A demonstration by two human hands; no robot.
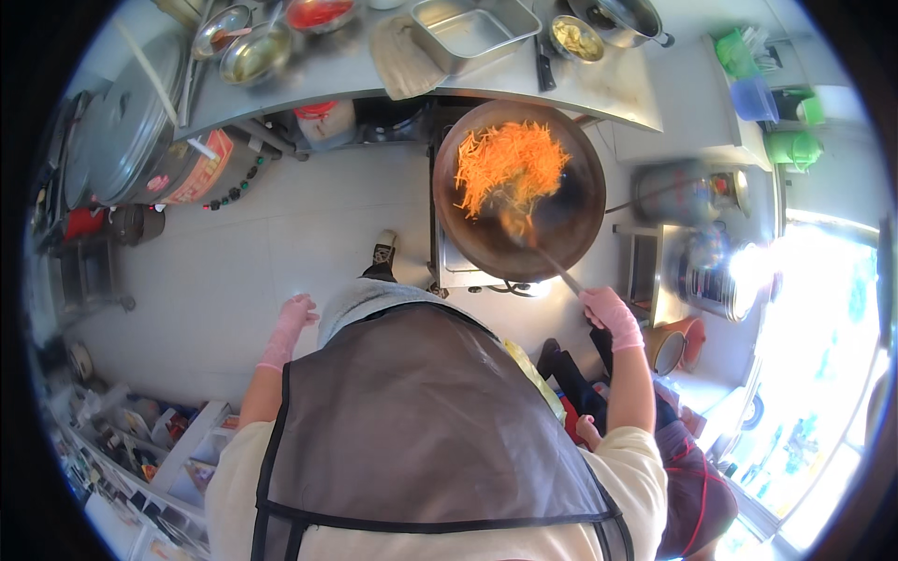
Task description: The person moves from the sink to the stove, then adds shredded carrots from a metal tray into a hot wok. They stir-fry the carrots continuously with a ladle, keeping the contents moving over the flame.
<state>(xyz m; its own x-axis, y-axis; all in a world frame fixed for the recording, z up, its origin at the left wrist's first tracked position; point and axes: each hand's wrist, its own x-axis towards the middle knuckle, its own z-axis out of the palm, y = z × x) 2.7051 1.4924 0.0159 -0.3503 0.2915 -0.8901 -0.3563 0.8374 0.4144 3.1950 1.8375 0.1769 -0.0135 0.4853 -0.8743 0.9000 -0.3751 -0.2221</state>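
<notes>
My right hand (609,312), in a pink glove, grips the handle of a ladle or wok spatula (558,268). The tool's head is blurred and lies low in a large wok (575,242), against the food. Shredded carrot (519,158) is heaped in the far half of the wok, with some paler brownish bits at its near side. The wok sits on a metal stove (456,263). My left hand (300,312), gloved in pink too, hangs over the floor left of my apron (421,421) with its fingers curled; nothing shows in it.
A steel counter (323,77) beyond the wok bears a rectangular pan (477,31), a cloth (400,59), a knife (545,70) and several bowls. Large lidded pots (140,119) stand left. A person (691,477) is close behind my right arm. Shelves (189,449) stand behind me, left.
</notes>
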